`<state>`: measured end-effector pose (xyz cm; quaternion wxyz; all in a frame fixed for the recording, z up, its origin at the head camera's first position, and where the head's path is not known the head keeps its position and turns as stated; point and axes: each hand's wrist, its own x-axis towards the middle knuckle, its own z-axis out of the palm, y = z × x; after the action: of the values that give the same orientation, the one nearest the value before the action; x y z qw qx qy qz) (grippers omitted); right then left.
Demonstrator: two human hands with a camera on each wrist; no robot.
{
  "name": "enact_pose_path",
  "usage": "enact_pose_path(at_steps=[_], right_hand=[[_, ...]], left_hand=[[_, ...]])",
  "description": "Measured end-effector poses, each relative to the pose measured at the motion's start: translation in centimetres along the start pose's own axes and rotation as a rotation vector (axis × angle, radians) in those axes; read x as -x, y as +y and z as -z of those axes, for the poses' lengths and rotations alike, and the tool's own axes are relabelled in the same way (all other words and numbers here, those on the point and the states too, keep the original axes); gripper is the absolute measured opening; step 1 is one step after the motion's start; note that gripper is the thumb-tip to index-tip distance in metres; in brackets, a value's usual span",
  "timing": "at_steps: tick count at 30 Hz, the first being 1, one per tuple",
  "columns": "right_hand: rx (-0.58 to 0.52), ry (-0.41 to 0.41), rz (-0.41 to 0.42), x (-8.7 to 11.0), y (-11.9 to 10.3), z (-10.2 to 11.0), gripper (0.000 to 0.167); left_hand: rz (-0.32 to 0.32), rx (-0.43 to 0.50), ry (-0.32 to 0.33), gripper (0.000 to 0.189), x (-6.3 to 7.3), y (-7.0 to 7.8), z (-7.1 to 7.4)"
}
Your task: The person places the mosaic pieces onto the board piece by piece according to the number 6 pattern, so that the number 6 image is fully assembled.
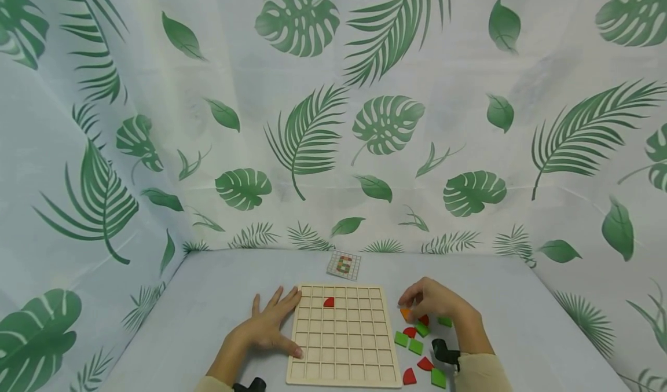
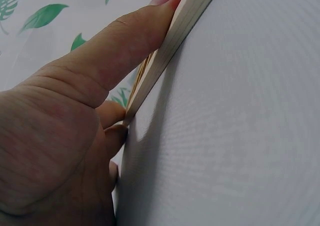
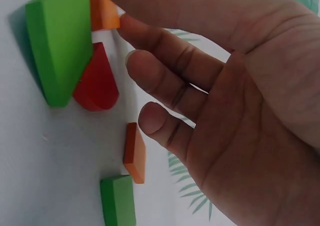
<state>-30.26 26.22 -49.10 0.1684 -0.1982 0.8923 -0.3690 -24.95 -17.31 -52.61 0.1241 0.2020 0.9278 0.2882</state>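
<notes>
A wooden grid board (image 1: 344, 340) lies flat on the table, with one red quarter-round piece (image 1: 329, 303) in a cell near its top. My left hand (image 1: 268, 325) is spread along the board's left side, the thumb resting on its lower left edge. In the left wrist view the thumb (image 2: 125, 46) lies over the board's rim (image 2: 170, 46) and other fingertips touch its side. To the right of the board, my right hand (image 1: 435, 299) pinches an orange piece (image 1: 405, 314) between thumb and forefinger. The remaining fingers are loosely bent in the right wrist view, near a red piece (image 3: 99, 81).
Several loose green pieces (image 1: 416, 346) and red pieces (image 1: 409, 376) are scattered right of the board. Behind it lies a small pattern card (image 1: 344, 264) with a coloured figure on a grid. A leaf-print curtain (image 1: 333, 149) closes off the table's back and sides.
</notes>
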Motion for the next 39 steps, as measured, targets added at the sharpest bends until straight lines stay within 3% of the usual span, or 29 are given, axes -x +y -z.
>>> enact_pose_path(at_steps=[10, 17, 21, 30, 39], right_hand=[[0.053, 0.037, -0.066, -0.2, -0.7, -0.9, 0.02], [0.193, 0.175, -0.129, -1.3, -0.9, -2.0, 0.019], [0.221, 0.203, -0.136, -1.4, -1.3, -2.4, 0.017], [0.269, 0.256, -0.075, -1.5, -1.7, -2.0, 0.012], [0.255, 0.366, 0.149, -2.2, -2.3, -1.8, 0.02]], left_hand=[[0.007, -0.008, 0.005, 0.135, 0.0, 0.1, 0.0], [0.008, -0.01, 0.004, 0.135, 0.0, 0.1, 0.0], [0.011, -0.004, 0.001, 0.135, 0.0, 0.0, -0.1], [0.007, -0.003, 0.007, 0.134, 0.1, 0.2, -0.1], [-0.002, 0.009, 0.008, 0.134, 0.2, 0.2, 0.1]])
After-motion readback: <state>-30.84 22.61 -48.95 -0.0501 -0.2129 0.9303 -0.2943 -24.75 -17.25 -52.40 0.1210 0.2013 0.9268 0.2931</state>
